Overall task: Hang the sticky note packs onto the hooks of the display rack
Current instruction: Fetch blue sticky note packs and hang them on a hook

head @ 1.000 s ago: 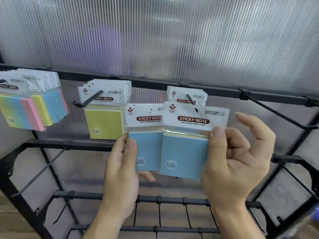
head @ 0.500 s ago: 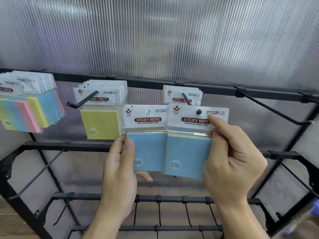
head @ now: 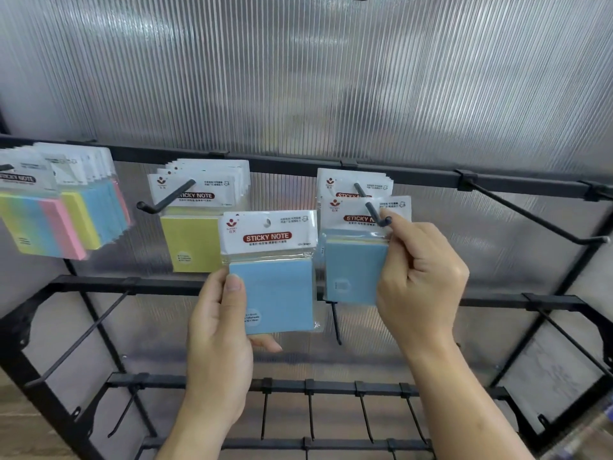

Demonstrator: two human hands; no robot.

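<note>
My left hand (head: pixel 219 330) grips a blue sticky note pack (head: pixel 272 280) by its lower left corner, upright in front of the black display rack (head: pixel 414 175). A second blue pack (head: pixel 355 260) hangs threaded on the third top-rail hook (head: pixel 373 207), whose tip pokes out through its header. My right hand (head: pixel 421 277) pinches that pack's right edge just below the hook tip. Behind it on the same hook hang more packs (head: pixel 351 184), mostly hidden.
Yellow packs (head: pixel 192 240) fill the second hook (head: pixel 166 200); multicolour packs (head: pixel 56 214) hang at far left. A bare hook (head: pixel 537 217) juts out at top right. Lower rails carry several bare hooks. A ribbed translucent panel (head: pixel 331 78) backs the rack.
My right hand has pushed its blue pack back along the hook, so the tip now sticks out in front. The left hand with its pack has stayed roughly in place.
</note>
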